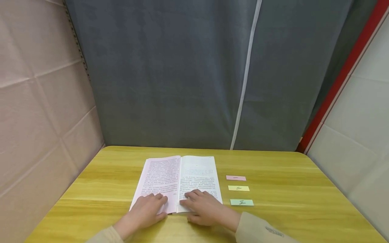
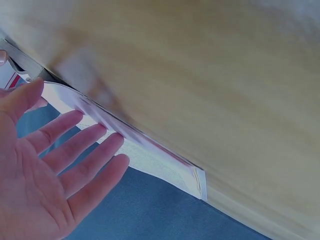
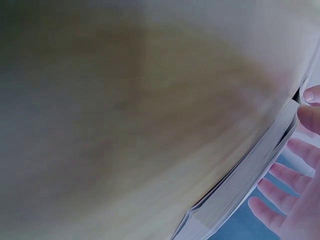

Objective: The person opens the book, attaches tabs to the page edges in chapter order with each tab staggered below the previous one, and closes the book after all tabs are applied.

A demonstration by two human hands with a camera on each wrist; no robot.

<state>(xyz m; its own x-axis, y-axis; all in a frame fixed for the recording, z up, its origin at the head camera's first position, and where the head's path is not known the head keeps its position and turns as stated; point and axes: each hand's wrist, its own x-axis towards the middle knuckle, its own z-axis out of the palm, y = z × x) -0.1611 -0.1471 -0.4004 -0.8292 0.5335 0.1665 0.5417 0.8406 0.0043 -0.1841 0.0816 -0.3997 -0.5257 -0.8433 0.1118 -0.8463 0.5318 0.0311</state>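
An open book (image 1: 194,168) lies on the wooden table, its left page pinkish and its right page white, both printed with lines of text. My left hand (image 1: 149,209) rests on the lower part of the left page, fingers extended. On the lower right page lies my right hand (image 1: 204,206), its fingers spread and nearly straight. Seen from the left wrist, the left fingertips (image 2: 120,137) touch the book's page. In the right wrist view, the right hand (image 3: 295,200) is beside the thick block of pages (image 3: 240,175). Neither hand grips anything.
Right of the book, three paper slips lie in a column: pink (image 1: 235,178), yellow (image 1: 238,188) and green (image 1: 241,202), each with dark strokes. The wooden table (image 1: 288,189) meets a grey curtain (image 1: 170,84) behind. Pale cloth walls (image 1: 39,101) stand at both sides.
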